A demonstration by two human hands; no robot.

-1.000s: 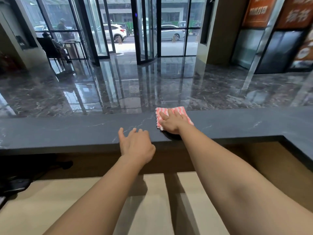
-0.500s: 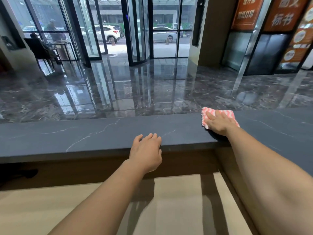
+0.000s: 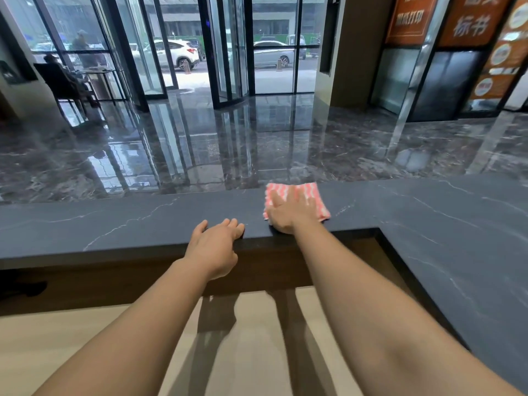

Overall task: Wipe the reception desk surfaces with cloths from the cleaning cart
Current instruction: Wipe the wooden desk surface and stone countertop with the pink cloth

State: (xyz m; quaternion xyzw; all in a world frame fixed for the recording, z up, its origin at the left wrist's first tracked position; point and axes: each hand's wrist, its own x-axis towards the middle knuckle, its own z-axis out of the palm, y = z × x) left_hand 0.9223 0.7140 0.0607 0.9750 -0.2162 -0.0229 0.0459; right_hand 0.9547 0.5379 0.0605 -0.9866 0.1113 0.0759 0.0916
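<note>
cloth (image 3: 319,203): pink-striped, flat on the dark worktop (image 3: 128,224), near its right corner.
right hand (image 3: 288,212): grip released, palm pressing the cloth.
left hand (image 3: 214,247): grip released, fingers resting on the near edge.
step: wiping, I judge; I'd use even pressure and overlapping strokes, out to the far edge.

The dark veined counter (image 3: 128,224) (L-shaped) bears a pink-striped cloth (image 3: 313,195) near its corner.
</note>
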